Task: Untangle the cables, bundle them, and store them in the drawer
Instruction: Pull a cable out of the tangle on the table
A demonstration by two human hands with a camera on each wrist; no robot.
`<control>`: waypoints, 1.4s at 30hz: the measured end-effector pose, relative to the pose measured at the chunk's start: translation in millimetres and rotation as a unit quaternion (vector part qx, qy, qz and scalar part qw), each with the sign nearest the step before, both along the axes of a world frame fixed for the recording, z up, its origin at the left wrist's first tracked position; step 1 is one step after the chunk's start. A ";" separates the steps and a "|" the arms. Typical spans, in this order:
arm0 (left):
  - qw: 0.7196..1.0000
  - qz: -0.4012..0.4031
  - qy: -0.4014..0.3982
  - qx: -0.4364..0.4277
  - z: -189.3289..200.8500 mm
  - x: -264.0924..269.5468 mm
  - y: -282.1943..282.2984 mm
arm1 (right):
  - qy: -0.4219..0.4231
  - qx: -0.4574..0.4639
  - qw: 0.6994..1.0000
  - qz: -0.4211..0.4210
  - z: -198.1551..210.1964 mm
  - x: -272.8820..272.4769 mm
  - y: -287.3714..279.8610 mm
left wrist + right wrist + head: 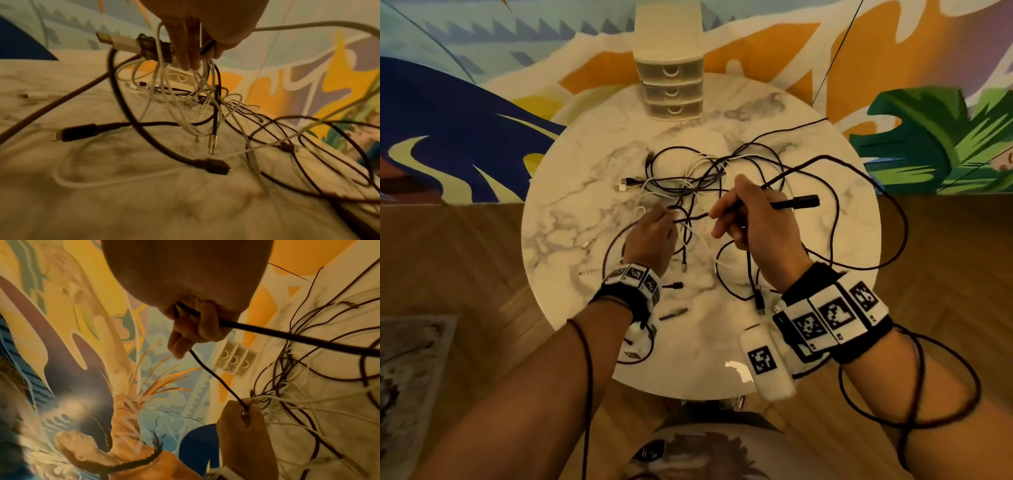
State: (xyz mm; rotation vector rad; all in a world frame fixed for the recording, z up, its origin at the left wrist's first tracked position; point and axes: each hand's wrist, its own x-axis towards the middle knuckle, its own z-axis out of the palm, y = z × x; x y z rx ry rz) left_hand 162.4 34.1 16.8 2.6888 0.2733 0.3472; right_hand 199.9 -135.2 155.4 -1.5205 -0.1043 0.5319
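Right hand (756, 219) grips a black cable (216, 379); left hand (650, 236), just beside it, pinches the cable tangle (185, 91).

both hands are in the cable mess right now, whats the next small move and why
Probably draw the right hand back towards the body, feeding the thick black cable it grips out of the tangled pile of black and white cables, while the left hand pins the knot it pinches. That cable runs taut between both hands, so it looks nearest to freeing.
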 end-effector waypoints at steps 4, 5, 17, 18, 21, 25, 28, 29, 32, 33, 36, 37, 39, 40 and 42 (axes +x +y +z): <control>1.000 0.006 -0.019 -0.003 4.4 15.0 11.3 | -0.027 0.005 1.000 -0.009 17.4 1.0 -3.2; 1.000 0.010 -0.024 -0.003 5.7 16.8 15.2 | -0.038 0.009 0.999 -0.009 21.2 0.9 -4.8; 0.991 0.102 0.083 0.008 -4.0 -7.9 43.8 | 0.006 0.137 0.985 -0.104 29.0 21.5 -35.0; 0.994 0.093 0.050 0.019 -1.2 -9.4 40.1 | 0.014 0.138 0.984 -0.109 24.9 22.0 -36.5; 0.996 0.054 0.042 0.049 4.3 -17.2 28.5 | 0.031 0.162 0.979 -0.122 22.9 29.3 -41.4; 0.985 0.024 0.155 0.071 13.5 -25.1 7.6 | 0.090 0.097 0.990 -0.057 -5.6 22.8 -25.0; 0.980 -0.001 0.173 0.103 22.0 -24.2 -12.9 | 0.123 -0.071 0.983 0.120 -38.0 -2.0 -1.7; 0.980 0.000 0.164 0.114 24.2 -25.8 -17.6 | 0.126 -0.105 0.973 0.162 -43.4 -8.4 3.8; 0.989 0.028 0.109 0.091 26.2 -35.3 -17.7 | 0.105 -0.092 0.982 0.125 -44.3 -8.3 7.3; 0.989 0.046 0.125 0.065 24.8 -39.1 -13.4 | 0.096 -0.070 0.989 0.091 -39.5 -4.5 6.0; 0.979 0.122 0.162 0.011 13.0 -47.4 5.3 | 0.084 0.002 0.996 0.009 -22.2 4.6 0.6; 0.976 0.142 0.164 -0.005 8.3 -48.0 11.0 | 0.077 0.023 0.997 -0.008 -17.1 5.7 -1.0; 0.975 0.158 0.157 -0.022 1.0 -45.9 18.2 | 0.059 0.053 0.996 -0.033 -10.1 4.7 -2.8; 0.977 0.158 0.140 -0.022 -0.3 -43.3 20.3 | 0.048 0.066 0.996 -0.047 -7.6 3.2 -4.0; 0.984 0.160 0.079 -0.016 1.0 -37.2 23.8 | 0.032 0.099 0.992 -0.078 -3.0 1.8 -7.8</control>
